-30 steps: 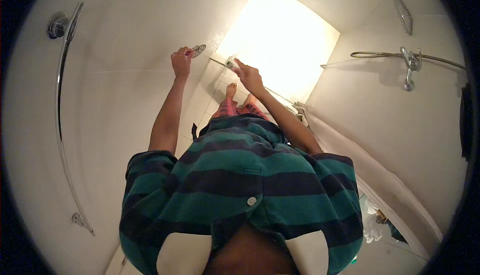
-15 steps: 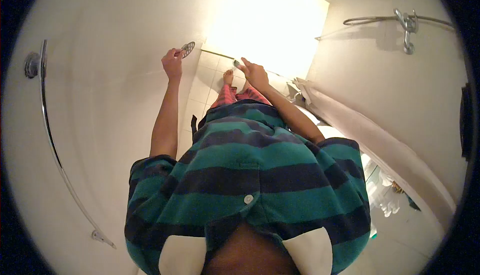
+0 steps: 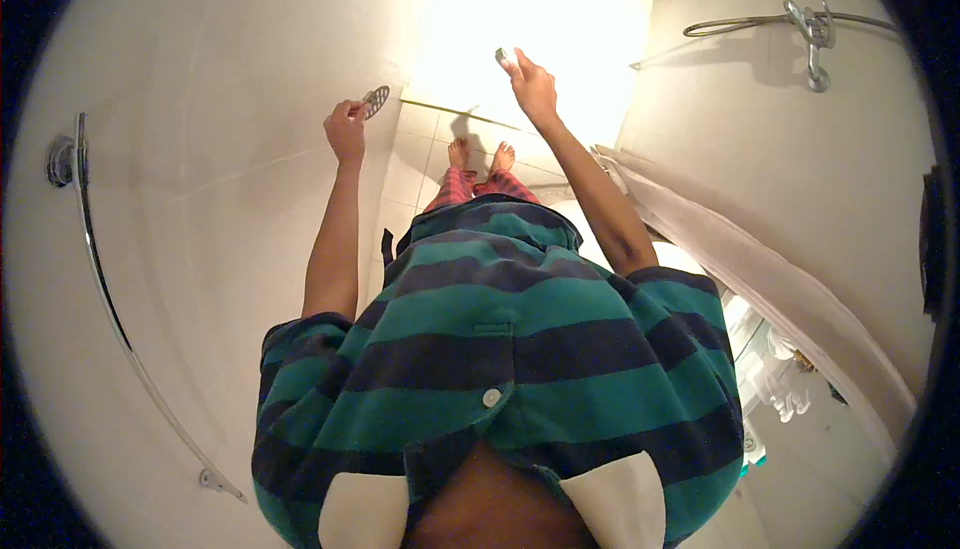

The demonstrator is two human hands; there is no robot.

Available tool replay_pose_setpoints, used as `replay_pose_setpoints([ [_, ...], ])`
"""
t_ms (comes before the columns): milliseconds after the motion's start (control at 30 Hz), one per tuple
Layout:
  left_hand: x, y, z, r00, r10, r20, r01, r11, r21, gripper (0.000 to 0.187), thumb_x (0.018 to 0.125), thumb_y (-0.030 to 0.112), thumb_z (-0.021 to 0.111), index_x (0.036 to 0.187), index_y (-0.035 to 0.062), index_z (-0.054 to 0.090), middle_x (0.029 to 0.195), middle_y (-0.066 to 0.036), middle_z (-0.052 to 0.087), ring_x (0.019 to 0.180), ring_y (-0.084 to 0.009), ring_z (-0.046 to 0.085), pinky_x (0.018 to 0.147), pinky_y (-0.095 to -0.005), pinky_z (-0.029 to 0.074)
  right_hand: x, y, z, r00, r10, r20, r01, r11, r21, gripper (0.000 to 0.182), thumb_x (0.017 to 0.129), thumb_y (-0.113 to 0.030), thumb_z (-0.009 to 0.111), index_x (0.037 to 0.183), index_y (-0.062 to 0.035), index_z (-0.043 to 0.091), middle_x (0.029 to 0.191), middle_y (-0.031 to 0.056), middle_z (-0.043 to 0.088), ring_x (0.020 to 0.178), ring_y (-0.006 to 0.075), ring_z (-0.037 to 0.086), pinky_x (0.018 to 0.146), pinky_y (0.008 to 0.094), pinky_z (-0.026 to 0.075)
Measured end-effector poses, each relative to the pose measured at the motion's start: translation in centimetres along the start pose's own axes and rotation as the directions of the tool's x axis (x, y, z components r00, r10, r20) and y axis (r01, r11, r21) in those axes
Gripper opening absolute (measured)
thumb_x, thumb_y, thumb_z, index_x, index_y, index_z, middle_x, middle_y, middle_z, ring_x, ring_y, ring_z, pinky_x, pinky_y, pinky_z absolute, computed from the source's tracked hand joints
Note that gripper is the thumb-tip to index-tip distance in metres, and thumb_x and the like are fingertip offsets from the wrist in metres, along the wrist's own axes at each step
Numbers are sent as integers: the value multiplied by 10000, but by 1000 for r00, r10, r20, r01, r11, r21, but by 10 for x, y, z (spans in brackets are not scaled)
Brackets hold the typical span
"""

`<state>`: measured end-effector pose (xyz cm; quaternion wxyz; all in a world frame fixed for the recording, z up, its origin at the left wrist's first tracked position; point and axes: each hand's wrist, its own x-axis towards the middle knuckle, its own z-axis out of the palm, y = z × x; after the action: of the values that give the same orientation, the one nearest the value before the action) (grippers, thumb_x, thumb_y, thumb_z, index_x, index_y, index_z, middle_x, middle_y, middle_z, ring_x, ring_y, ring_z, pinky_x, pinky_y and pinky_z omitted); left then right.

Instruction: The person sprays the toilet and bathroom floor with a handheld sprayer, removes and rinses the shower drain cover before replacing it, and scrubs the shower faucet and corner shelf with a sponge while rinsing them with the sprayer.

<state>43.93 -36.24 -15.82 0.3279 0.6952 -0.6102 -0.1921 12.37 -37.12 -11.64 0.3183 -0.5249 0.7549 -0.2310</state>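
My left hand [image 3: 345, 137] is closed, fingers pinching the edge of a round metal drain cover [image 3: 376, 101] with holes through it. The cover is held up near the left wall, tilted on its edge. Farther forward, in front of the bright white area, my right hand [image 3: 536, 91] grips a small pale object with a dark end [image 3: 503, 55]. Its kind cannot be made out, as the fingers hide part of it. The two hands are well apart, and the small object does not touch the drain cover.
A long chrome bar [image 3: 98, 269] is fixed on the left wall. On the right wall sit a shower valve [image 3: 812, 29] and a metal hose. A pale shower curtain [image 3: 740, 259] hangs at the right. Below, bare feet [image 3: 503, 157] stand on the tiled floor [image 3: 408, 159].
My right hand has moved up and forward with the small object, its arm stretched out more. My left hand and the drain cover have stayed almost in place. Both feet now show.
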Motion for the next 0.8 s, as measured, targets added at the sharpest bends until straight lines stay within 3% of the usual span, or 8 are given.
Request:
replay_pose_setpoints([
  [167, -1, 13, -8, 998, -55, 36, 55, 998, -10, 115, 684, 128, 668, 723, 35, 614, 692, -90, 619, 632, -199, 599, 618, -299, 453, 36, 10, -6, 992, 60, -115, -60, 998, 1, 383, 806, -312, 503, 1139, -124, 519, 814, 176, 602, 787, 333, 583, 673, 421, 461],
  [200, 3, 13, -10, 999, -40, 29, 40, 999, -7, 115, 684, 129, 669, 723, 35, 614, 693, -89, 619, 634, -199, 598, 619, -299, 451, 48, 23, -8, 979, 21, -201, -18, 1000, 13, 405, 819, -356, 513, 1146, -118, 516, 652, 94, 593, 619, 219, 581, 609, 341, 453],
  [267, 0, 9, -9, 1000, -20, 14, 20, 1000, -7, 116, 683, 129, 670, 722, 35, 613, 694, -89, 619, 639, -199, 597, 621, -300, 446, 67, 52, -26, 947, -21, -319, 5, 999, -52, 376, 807, -379, 526, 1037, -87, 584, 631, 64, 589, 564, 135, 547, 561, 302, 439],
  [300, -2, 7, -8, 1000, -20, 15, 20, 1000, -17, 117, 681, 127, 671, 723, 35, 613, 694, -88, 619, 635, -198, 596, 617, -298, 446, 72, 60, -47, 960, 121, -254, -104, 992, 78, 348, 810, -362, 524, 963, -60, 603, 628, 66, 591, 533, 110, 519, 534, 282, 428],
  [367, 0, 4, -8, 1000, -11, 16, 11, 999, -38, 117, 678, 122, 674, 726, 34, 612, 694, -88, 619, 629, -197, 594, 610, -294, 447, 77, 73, -82, 930, 152, -335, -80, 972, 219, 324, 798, -362, 542, 888, -64, 631, 625, 53, 593, 498, 83, 476, 493, 250, 401],
  [500, 2, -2, -5, 999, -22, 38, 23, 1000, -9, 119, 672, 112, 679, 723, 30, 611, 690, -91, 618, 623, -201, 590, 609, -296, 447, 68, 89, -146, 894, 256, -368, -115, 924, 364, 350, 757, -383, 581, 845, -48, 632, 652, 50, 599, 478, 81, 470, 415, 231, 368],
  [533, 5, -5, -5, 999, -7, 41, 7, 1000, 3, 120, 671, 110, 680, 721, 27, 611, 688, -94, 617, 622, -201, 590, 605, -295, 449, 56, 77, -162, 863, 372, -341, -226, 890, 397, 335, 773, -359, 570, 899, -54, 624, 647, 46, 592, 473, 80, 478, 397, 226, 370],
  [800, 4, -4, -8, 997, 41, 58, -37, 998, -59, 124, 674, 107, 677, 720, 19, 603, 703, -98, 614, 626, -203, 593, 591, -289, 461, 0, 113, -207, 739, 398, -544, -137, 879, 457, 289, 824, -316, 519, 980, -86, 596, 629, 33, 574, 444, 82, 468, 370, 208, 347],
])
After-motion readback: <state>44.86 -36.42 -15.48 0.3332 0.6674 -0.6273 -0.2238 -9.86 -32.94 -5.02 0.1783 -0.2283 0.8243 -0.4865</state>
